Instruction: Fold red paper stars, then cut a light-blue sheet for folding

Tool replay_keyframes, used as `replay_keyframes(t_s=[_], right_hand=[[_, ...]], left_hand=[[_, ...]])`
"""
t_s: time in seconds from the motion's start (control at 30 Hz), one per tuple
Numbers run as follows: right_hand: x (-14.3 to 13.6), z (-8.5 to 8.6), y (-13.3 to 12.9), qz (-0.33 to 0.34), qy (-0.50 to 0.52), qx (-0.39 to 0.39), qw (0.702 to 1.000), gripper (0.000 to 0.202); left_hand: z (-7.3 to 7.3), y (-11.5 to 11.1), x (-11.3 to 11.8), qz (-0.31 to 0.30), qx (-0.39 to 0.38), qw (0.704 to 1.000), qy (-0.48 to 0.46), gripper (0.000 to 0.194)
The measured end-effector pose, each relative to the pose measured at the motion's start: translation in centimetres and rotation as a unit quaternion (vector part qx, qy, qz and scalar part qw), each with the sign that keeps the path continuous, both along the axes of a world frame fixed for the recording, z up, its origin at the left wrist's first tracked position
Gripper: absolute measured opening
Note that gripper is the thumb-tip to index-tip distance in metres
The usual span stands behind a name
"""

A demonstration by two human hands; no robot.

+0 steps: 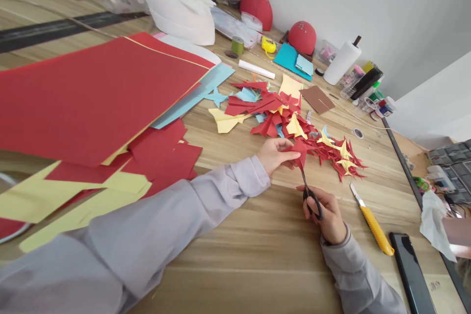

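Between the thumb and fingers of my left hand (276,156) is a piece of red paper (300,151), with pointed edges. My right hand (327,210) grips a small pair of black-handled scissors (309,198), whose blades point up to the lower edge of that paper. Whether the blades are parted is too small to tell. Just beyond my hands lies a heap of folded and cut paper shapes (270,108), mostly red with some yellow and light blue. A row of red and yellow paper stars (344,157) stretches to the right of the heap.
Large red sheets (91,93) and yellow strips (88,211) cover the left side. A yellow utility knife (376,228) with its blade out and a black phone (414,272) lie at the right. Bottles (344,61), a yellow tape measure (268,45) and teal paper (289,61) stand farther back.
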State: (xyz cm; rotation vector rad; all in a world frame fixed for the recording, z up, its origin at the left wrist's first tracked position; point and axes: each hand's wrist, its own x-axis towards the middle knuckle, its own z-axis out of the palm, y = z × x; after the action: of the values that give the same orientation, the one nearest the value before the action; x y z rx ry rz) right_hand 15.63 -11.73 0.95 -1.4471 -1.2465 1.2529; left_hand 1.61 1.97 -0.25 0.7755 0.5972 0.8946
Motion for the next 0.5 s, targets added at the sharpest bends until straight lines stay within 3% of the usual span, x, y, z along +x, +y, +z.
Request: replay_keyframes(t_s=[0.5], right_hand=[[-0.40,0.49,0.04,-0.005,-0.014,-0.007,1.000,0.053]], left_hand=[[0.14,-0.12,-0.03,0.007,0.002,1.000,0.001,0.033]])
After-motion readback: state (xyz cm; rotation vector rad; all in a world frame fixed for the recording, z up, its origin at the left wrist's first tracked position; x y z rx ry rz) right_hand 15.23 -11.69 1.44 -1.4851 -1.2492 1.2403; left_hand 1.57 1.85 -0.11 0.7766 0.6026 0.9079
